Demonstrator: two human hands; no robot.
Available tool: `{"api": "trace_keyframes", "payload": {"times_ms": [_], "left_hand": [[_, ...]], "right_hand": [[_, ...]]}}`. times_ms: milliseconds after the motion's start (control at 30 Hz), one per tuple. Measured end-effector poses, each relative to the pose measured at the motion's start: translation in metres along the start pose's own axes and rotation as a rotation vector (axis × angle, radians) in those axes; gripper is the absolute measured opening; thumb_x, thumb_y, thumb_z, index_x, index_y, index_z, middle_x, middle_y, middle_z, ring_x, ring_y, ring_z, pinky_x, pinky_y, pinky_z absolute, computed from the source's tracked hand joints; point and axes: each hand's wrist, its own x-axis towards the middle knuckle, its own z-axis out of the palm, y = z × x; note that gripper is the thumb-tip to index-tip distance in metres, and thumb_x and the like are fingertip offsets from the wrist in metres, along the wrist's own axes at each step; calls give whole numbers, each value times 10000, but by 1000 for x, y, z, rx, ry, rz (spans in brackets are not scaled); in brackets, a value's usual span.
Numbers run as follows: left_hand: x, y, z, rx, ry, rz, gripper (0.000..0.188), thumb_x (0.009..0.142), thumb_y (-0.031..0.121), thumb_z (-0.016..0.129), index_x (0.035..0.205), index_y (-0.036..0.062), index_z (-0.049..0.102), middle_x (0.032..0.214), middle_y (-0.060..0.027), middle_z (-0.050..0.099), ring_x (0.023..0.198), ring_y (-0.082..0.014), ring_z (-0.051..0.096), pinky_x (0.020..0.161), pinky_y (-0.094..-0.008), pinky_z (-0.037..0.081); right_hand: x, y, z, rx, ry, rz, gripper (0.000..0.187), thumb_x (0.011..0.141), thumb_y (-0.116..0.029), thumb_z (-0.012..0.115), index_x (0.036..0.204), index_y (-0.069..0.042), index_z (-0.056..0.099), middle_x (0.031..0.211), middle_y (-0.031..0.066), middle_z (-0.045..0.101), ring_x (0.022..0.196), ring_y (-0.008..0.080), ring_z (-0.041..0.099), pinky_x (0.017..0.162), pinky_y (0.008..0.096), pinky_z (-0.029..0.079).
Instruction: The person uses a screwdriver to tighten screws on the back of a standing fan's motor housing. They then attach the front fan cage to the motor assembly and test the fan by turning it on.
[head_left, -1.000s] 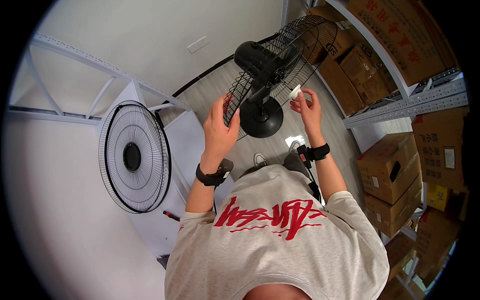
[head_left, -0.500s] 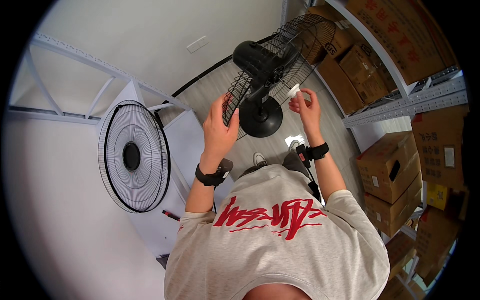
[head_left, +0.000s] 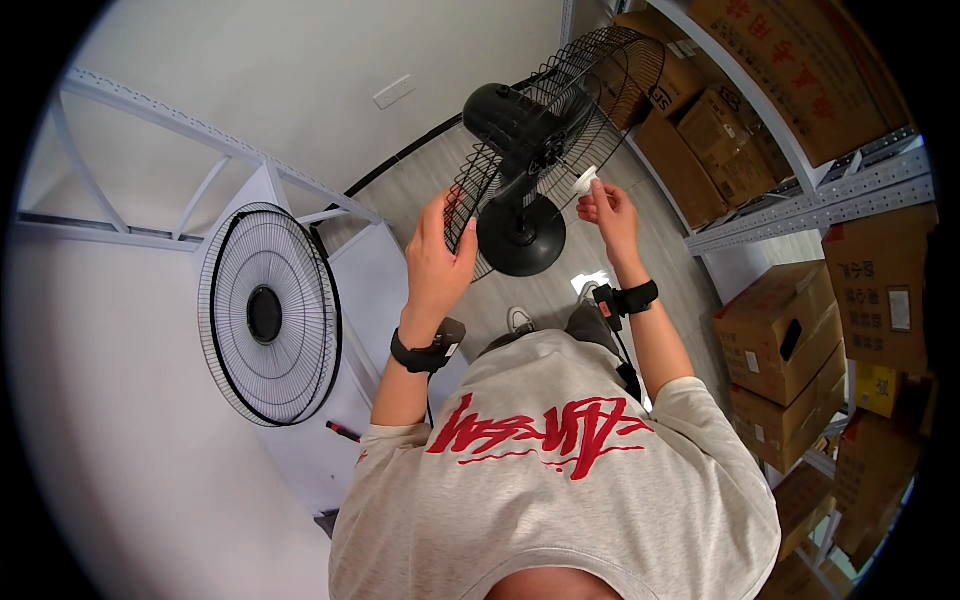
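A black pedestal fan with a motor housing (head_left: 500, 118) and a round base (head_left: 522, 236) stands on the floor before me, its rear wire grille (head_left: 625, 62) facing right. My left hand (head_left: 440, 245) is closed round the near edge of that grille. My right hand (head_left: 611, 215) pinches a round white plastic nut (head_left: 586, 182) at the middle of the grille, by the motor shaft. Whether the nut touches the shaft is too small to tell. No blades show on the fan.
A loose front grille (head_left: 265, 315) with a black centre lies on a white tabletop (head_left: 375, 275) at the left, near a red and black tool (head_left: 342, 431). Metal shelving (head_left: 810, 205) with cardboard boxes (head_left: 780, 325) lines the right. A wall (head_left: 330, 70) rises behind the fan.
The fan's grille and motor have shifted very slightly left. My right hand, still pinching the white nut, has moved a touch left; my left hand keeps its place.
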Motion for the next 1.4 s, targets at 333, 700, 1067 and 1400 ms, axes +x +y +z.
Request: {"api": "trace_keyframes", "payload": {"times_ms": [333,700,1067,1400], "left_hand": [[1,-1,1,0,-4,-1,426,923,73,656,1309,-39,514,1193,-224,646,1075,-366,663,926,-416,527],[1,-1,0,-15,3,-6,420,921,69,660,1301,-45,519,1192,-226,650,1071,-362,668,922,-412,529],[1,-3,0,7,-6,-26,401,951,81,644,1317,-35,527,1209,-193,670,1091,-289,672,956,-375,519],[3,-3,-1,-6,-1,-6,408,924,70,654,1297,-36,526,1179,-211,661,1065,-335,669,924,-397,526]], "right_hand": [[-1,-6,-1,-38,13,9,485,936,-231,731,1316,-25,510,1017,127,687,815,167,700,649,282,568],[1,-9,-5,-107,-56,79,556,947,-349,709,1333,-20,482,1009,120,697,814,168,705,655,272,561],[6,-11,-13,-132,-153,141,587,951,-376,702,1346,-13,462,1063,109,692,819,163,709,646,270,542],[4,-11,-13,-170,-188,205,489,981,-392,659,1293,-34,538,1033,88,707,866,150,700,656,273,512]]}}
